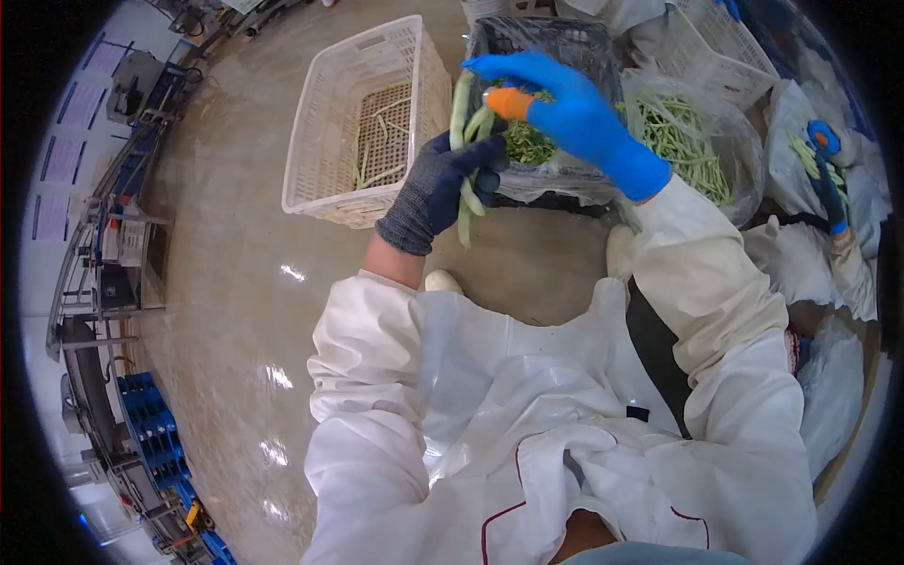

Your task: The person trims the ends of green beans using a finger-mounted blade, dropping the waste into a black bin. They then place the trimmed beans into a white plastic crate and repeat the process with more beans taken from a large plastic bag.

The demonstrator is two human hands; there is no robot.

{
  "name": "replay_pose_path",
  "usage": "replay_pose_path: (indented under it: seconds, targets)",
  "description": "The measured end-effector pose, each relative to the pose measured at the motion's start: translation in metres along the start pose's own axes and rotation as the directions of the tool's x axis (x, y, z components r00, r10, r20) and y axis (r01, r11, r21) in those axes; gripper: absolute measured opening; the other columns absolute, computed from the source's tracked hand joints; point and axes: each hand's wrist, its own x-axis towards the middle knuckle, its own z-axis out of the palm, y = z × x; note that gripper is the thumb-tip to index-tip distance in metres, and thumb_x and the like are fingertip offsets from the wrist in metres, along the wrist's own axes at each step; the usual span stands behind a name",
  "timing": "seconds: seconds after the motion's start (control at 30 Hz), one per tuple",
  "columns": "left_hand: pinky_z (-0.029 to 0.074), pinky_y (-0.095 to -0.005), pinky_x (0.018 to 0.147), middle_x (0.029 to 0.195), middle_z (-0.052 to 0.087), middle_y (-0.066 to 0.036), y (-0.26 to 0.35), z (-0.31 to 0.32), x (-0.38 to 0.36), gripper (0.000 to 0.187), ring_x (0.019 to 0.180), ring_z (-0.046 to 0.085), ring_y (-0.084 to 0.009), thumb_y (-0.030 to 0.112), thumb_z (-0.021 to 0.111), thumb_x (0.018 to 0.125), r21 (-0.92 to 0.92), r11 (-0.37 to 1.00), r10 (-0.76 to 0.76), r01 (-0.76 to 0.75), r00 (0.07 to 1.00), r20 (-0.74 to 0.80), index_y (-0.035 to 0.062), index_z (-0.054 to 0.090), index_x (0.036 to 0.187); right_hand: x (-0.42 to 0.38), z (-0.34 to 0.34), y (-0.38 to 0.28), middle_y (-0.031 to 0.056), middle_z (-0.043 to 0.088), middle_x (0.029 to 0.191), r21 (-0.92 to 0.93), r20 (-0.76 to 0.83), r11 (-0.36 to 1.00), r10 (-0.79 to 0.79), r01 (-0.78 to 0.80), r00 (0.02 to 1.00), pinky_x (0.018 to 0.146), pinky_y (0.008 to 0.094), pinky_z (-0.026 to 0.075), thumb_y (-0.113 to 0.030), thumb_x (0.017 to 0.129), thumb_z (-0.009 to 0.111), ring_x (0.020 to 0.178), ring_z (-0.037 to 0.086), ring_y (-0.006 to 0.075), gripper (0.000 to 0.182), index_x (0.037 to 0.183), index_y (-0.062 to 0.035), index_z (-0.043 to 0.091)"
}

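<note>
My left hand, in a dark grey knit glove, is closed around a small bunch of long green beans. The beans stand nearly upright, their ends showing above and below the fist. Over their top ends reaches my right hand, in a blue glove with an orange cover on the thumb. Its fingers are stretched out and apart from the thumb, with a fingertip at the tip of the tallest bean. Behind the hands stands a black crate lined with clear plastic, holding green scraps.
At the left, a white plastic crate has a few beans on its bottom. A clear bag of green beans lies right of the black crate. Farther right, another person's gloved hands hold beans. Blue crates and equipment line the wet floor's left edge.
</note>
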Motion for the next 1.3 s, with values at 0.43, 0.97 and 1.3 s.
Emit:
replay_pose_path:
  seconds: [0.43, 0.97, 1.3]
  targets:
    - [0.044, -0.0239, 0.056, 0.081, 0.060, -0.004, 0.000, 0.018, -0.009, 0.040, 0.060, 0.053, -0.0104, 0.015, 0.069, 0.083, 0.109, 0.993, 0.015, -0.041, 0.974, 0.226, -0.0010, 0.055, 0.117, 0.006, -0.009, 0.026, 0.0019, 0.067, 0.098, 0.242, 0.089, 0.930, 0.264, -0.278, 0.960, 0.082, 0.0262, 0.047, -0.023, 0.090, 0.066, 0.088, 0.058, 0.0093, 0.029, 0.113, -0.0067, 0.069]
    - [0.038, -0.0205, 0.047, 0.081, 0.064, -0.003, 0.021, -0.010, -0.005, 0.032, 0.052, 0.049, -0.0059, 0.017, 0.067, 0.087, 0.249, 0.964, 0.138, -0.092, 0.975, -0.172, 0.0001, 0.063, 0.114, 0.007, -0.045, 0.023, -0.0025, 0.060, 0.076, 0.163, -0.146, 0.918, 0.384, -0.361, 0.912, 0.063, 0.0218, 0.039, -0.030, 0.086, 0.069, 0.068, 0.048, 0.0059, 0.030, 0.105, -0.0075, 0.073]
    - [0.042, -0.0225, 0.046, 0.083, 0.065, -0.008, 0.017, -0.008, 0.006, 0.028, 0.051, 0.050, -0.0089, 0.017, 0.057, 0.092, -0.157, 0.966, 0.202, -0.205, 0.979, -0.036, -0.0029, 0.060, 0.112, 0.007, -0.024, 0.035, 0.0084, 0.072, 0.090, 0.033, -0.306, 0.979, 0.200, -0.200, 0.931, 0.073, 0.0293, 0.052, -0.017, 0.087, 0.063, 0.078, 0.066, 0.0131, 0.023, 0.106, -0.0071, 0.071]
